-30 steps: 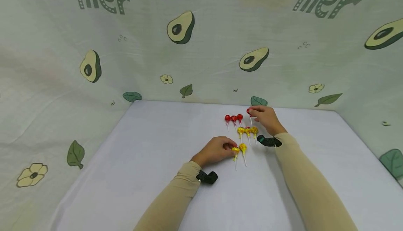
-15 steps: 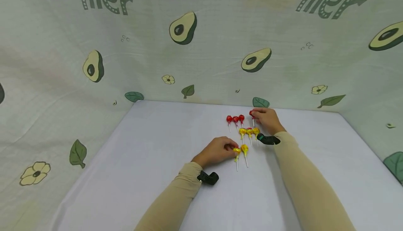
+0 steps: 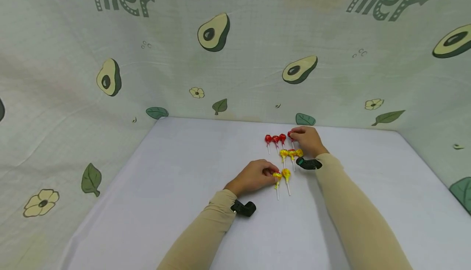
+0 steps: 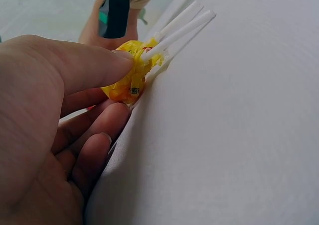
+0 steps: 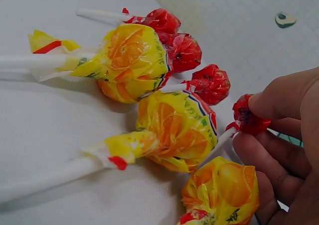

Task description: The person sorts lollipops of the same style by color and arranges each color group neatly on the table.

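Note:
At the back of the white table my right hand (image 3: 310, 140) pinches the wrapped head of a red lollipop (image 5: 243, 110) between thumb and fingers, its stick pointing toward the front. To its left lie three red lollipops (image 3: 275, 139) side by side. A row of three yellow lollipops (image 3: 292, 153) sits just in front of the red ones, partly under the right wrist. Closer to me, my left hand (image 3: 253, 176) pinches a yellow lollipop (image 4: 130, 80) by its head, thumb on top. Another yellow lollipop (image 3: 286, 174) lies right beside that one.
The white table (image 3: 176, 188) ends at a hanging cloth (image 3: 250, 57) printed with avocados and leaves. Each wrist wears a black band device (image 3: 243, 208). The right forearm (image 3: 353, 204) reaches over the table's right part.
My right hand has shifted slightly left with the red lollipop, closer to the red row. The left hand stays on its yellow lollipop. The head view has shifted a little.

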A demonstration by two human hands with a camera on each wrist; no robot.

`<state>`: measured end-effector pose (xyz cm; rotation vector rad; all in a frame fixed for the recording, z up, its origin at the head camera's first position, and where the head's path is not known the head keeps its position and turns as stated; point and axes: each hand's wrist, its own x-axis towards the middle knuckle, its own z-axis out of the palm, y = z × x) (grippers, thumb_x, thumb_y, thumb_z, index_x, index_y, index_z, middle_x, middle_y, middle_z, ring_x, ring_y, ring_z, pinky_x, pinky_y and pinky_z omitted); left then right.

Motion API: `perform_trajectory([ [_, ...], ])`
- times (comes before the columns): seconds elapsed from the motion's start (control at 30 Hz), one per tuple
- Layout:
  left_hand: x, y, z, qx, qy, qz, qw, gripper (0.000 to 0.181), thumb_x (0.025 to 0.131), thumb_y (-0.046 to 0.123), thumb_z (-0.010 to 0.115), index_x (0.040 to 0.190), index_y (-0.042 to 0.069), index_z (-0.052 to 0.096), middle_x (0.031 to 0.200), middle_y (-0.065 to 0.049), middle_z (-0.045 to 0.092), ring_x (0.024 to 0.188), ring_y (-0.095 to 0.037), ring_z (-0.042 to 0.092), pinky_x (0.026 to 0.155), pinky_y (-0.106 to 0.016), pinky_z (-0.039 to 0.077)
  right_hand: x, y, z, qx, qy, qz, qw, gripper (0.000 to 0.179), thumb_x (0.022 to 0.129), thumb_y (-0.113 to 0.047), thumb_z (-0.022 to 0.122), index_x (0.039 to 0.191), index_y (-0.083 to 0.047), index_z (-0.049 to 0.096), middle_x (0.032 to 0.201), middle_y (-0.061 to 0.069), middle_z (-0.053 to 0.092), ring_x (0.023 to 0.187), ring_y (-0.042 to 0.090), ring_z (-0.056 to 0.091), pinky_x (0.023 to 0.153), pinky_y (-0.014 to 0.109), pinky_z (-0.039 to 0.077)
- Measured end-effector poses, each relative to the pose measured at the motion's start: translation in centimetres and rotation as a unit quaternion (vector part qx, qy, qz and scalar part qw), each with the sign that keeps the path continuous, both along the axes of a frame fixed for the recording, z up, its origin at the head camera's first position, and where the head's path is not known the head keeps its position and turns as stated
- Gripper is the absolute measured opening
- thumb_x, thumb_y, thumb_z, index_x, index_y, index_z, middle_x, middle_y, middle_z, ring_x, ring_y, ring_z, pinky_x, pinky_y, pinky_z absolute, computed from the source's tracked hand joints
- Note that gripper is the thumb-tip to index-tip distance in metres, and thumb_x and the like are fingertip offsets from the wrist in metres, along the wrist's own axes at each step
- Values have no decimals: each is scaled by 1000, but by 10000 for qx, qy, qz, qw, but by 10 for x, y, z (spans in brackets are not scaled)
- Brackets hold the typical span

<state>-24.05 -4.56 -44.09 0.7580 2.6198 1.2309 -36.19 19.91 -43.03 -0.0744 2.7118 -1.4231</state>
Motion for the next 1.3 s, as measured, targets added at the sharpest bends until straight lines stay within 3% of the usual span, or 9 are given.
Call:
perform_trajectory([
  [0.4, -3, 1, -3, -14, -39, -15, 10000, 25, 91, 26, 76, 114, 17, 74, 90, 11, 62, 79, -2, 57, 72, -21, 48, 0, -6, 0, 541, 188, 64, 9983, 35, 103, -27, 57, 129, -5, 64, 127, 17, 61, 107, 33, 51, 99, 49, 43],
  [1.03, -2, 1, -4, -41, -27, -25, 10000, 26, 91, 26, 76, 114, 16, 73, 90, 11, 61, 79, -2, 56, 72, -20, 47, 7, -7, -2, 644, 244, 102, 9976, 39, 103, -28, 56, 131, -2, 62, 129, 19, 60, 111, 35, 51, 102, 51, 41],
  [1.3, -2, 1, -1, -76, -4, 35, 10000, 22, 92, 24, 75, 112, 17, 74, 90, 12, 62, 79, -3, 56, 72, -21, 47, 9, -3, -2, 468, 305, -77, 9984, 40, 103, -28, 53, 134, -3, 58, 127, 19, 61, 108, 34, 54, 99, 49, 45],
])
